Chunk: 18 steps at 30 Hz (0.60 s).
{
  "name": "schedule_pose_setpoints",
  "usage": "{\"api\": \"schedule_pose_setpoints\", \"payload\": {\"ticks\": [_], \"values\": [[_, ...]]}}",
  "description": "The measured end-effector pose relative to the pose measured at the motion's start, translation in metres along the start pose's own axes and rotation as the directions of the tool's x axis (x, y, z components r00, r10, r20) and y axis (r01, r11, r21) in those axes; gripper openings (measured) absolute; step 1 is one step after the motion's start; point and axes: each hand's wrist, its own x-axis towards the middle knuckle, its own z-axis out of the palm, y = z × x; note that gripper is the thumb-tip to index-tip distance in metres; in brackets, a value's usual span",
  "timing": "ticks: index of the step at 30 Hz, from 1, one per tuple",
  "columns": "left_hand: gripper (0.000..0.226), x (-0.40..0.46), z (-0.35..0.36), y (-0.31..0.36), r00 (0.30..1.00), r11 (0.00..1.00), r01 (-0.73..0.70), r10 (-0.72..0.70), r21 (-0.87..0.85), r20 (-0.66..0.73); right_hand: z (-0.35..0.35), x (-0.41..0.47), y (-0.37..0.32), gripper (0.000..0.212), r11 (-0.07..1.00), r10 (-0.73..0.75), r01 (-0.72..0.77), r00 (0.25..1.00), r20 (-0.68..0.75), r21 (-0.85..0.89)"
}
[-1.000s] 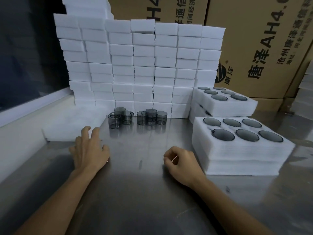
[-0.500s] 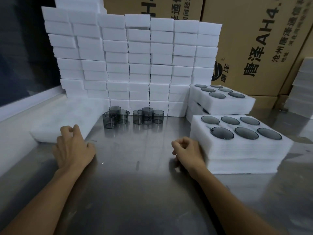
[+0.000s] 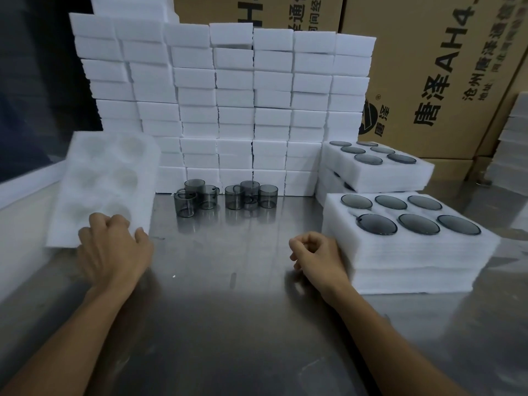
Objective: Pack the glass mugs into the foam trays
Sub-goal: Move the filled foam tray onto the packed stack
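Several smoky grey glass mugs (image 3: 225, 196) stand in a cluster at the back of the steel table (image 3: 228, 281). At the left, my left hand (image 3: 114, 250) grips the near edge of an empty white foam tray (image 3: 105, 181), which is tilted up and blurred. Its round pockets hold nothing. My right hand (image 3: 317, 255) rests on the table with curled fingers, holding nothing, its side against a filled foam tray (image 3: 414, 252) whose pockets each hold a mug. A second filled tray (image 3: 377, 164) sits behind it on a stack.
A wall of stacked white foam blocks (image 3: 228, 95) rises behind the mugs. Large cardboard boxes (image 3: 428, 67) stand at the back right. More foam stacks (image 3: 514, 144) sit at the far right edge. A dark window (image 3: 28, 81) and pale ledge run along the left.
My left hand has taken hold of the empty foam tray at the left and lifted its near edge. My right hand has slid right, up against the filled tray.
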Motion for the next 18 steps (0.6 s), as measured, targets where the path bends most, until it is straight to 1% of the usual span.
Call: {"api": "schedule_pose_setpoints", "payload": {"ticks": [6, 10, 13, 15, 16, 18], "values": [[0.035, 0.009, -0.015, 0.023, 0.991, 0.991, -0.133, 0.133, 0.021, -0.029, 0.001, -0.001, -0.001, 0.014, 1.000, -0.011, 0.010, 1.000, 0.009, 0.017], [0.037, 0.008, -0.025, 0.041, 0.983, 0.982, -0.183, 0.182, -0.048, -0.015, 0.001, -0.003, -0.005, 0.016, 0.999, -0.031, 0.031, 0.999, 0.016, 0.035], [0.034, 0.010, -0.034, 0.052, 0.980, 0.970, -0.197, 0.196, -0.146, -0.022, 0.001, -0.004, -0.013, 0.013, 0.998, -0.052, 0.051, 0.998, 0.037, 0.041], [0.024, 0.011, -0.040, 0.058, 0.975, 0.947, -0.220, 0.214, -0.235, -0.053, 0.001, -0.002, -0.023, 0.007, 0.993, -0.065, 0.060, 0.997, 0.046, 0.105], [0.019, 0.011, -0.042, 0.061, 0.972, 0.928, -0.235, 0.224, -0.290, -0.072, 0.000, -0.001, -0.031, 0.005, 0.984, -0.069, 0.060, 0.997, 0.046, 0.166], [0.012, 0.012, -0.048, 0.066, 0.958, 0.877, -0.285, 0.269, -0.388, -0.096, -0.004, 0.003, -0.049, 0.011, 0.947, -0.050, 0.033, 0.998, 0.045, 0.319]]}}
